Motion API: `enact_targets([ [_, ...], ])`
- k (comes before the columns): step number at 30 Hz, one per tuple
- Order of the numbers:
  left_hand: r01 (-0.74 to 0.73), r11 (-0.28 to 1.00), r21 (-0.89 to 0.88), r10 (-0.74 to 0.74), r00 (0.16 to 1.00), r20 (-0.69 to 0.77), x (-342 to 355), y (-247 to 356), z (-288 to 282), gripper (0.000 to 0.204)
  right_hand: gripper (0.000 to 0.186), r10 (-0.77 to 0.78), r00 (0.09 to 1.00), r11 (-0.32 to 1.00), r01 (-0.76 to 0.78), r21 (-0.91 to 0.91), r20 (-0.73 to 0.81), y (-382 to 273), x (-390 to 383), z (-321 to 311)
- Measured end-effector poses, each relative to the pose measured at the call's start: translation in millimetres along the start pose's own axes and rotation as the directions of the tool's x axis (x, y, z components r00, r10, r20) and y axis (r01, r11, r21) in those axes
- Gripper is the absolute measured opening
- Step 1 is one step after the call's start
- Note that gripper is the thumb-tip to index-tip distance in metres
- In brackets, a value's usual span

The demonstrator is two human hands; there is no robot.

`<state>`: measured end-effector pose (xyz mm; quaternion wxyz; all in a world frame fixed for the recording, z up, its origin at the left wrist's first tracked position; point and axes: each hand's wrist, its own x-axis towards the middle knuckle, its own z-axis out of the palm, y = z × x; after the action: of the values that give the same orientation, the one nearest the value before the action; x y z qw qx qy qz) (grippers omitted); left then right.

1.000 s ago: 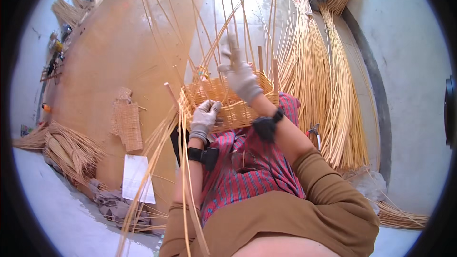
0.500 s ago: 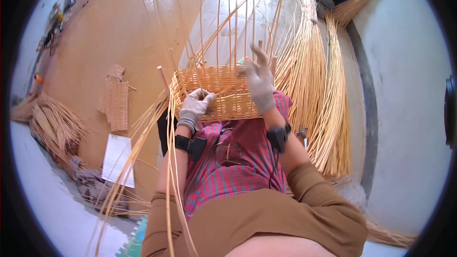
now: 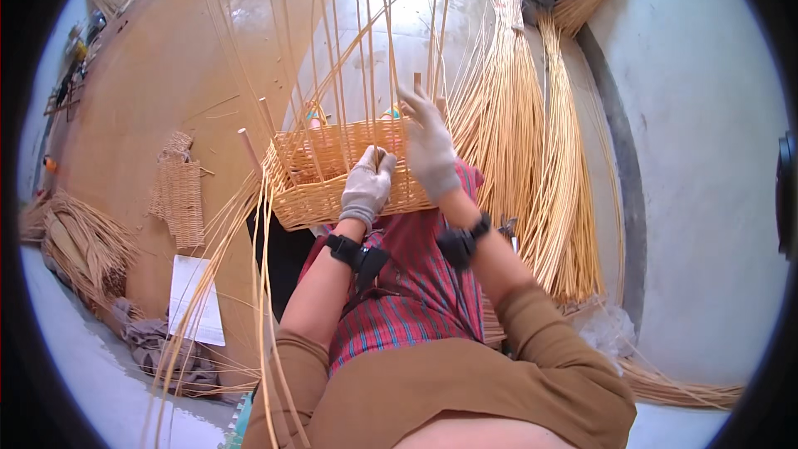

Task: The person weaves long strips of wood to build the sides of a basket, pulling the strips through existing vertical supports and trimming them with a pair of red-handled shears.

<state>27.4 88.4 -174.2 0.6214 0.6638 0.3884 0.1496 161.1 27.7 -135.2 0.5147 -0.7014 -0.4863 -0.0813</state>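
Observation:
A half-woven wicker basket [image 3: 312, 205], rectangular and pale gold, rests across my lap on a red-and-blue checked cloth [image 3: 416, 308]. Thin upright canes [image 3: 339, 58] rise from its walls. My left hand [image 3: 366, 187], in a light work glove, is closed at the near rim, pinching a cane there; the fingertips partly hide it. To its right, my right hand [image 3: 431, 145], also gloved, is raised over the right part of the basket. Its fingers are stretched up beside the upright canes, and I see nothing held in them.
Long bundles of cane [image 3: 507, 141] lie on the floor to the right, near the wall. Loose strands [image 3: 224, 262] trail from the basket's left corner past my left arm. A woven piece [image 3: 179, 199], a white sheet [image 3: 195, 299] and a fibre bundle [image 3: 87, 241] lie left.
My left hand has moved right along the near rim, away from the left corner. My right hand's spread fingers have drawn closer together. The view has shifted, so the basket appears further left.

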Motion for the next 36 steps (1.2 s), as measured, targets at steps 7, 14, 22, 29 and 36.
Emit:
enact_targets([
  [7,0.028,0.998,-0.059,-0.03,0.999,-0.026,1.6,-3.5,-2.5,0.02,0.034,0.453,0.891,0.382,-0.23,0.895,0.036,24.5,-52.4,-51.3],
  [14,-0.007,0.999,-0.037,0.01,0.997,0.083,-12.3,6.6,-4.3,0.028,0.041,-0.311,0.907,0.843,0.402,-0.358,0.286,-64.3,45.6,-102.7],
  [22,-0.175,0.951,-0.256,0.181,0.983,0.0,-66.3,-38.4,-75.7,0.039,0.047,0.167,0.702,0.357,0.612,-0.706,0.693,-5.7,165.8,-70.6],
  [29,-0.238,0.952,0.191,0.305,0.769,-0.563,-58.9,-73.2,-155.3,0.058,0.046,-0.118,0.923,0.617,0.357,-0.701,0.367,-3.5,107.5,-74.8],
  [36,-0.013,0.995,-0.098,-0.037,0.869,-0.494,-41.5,-72.6,-144.7,0.05,0.065,0.17,0.824,0.785,0.218,-0.579,0.541,-34.0,-41.1,-41.3],
])
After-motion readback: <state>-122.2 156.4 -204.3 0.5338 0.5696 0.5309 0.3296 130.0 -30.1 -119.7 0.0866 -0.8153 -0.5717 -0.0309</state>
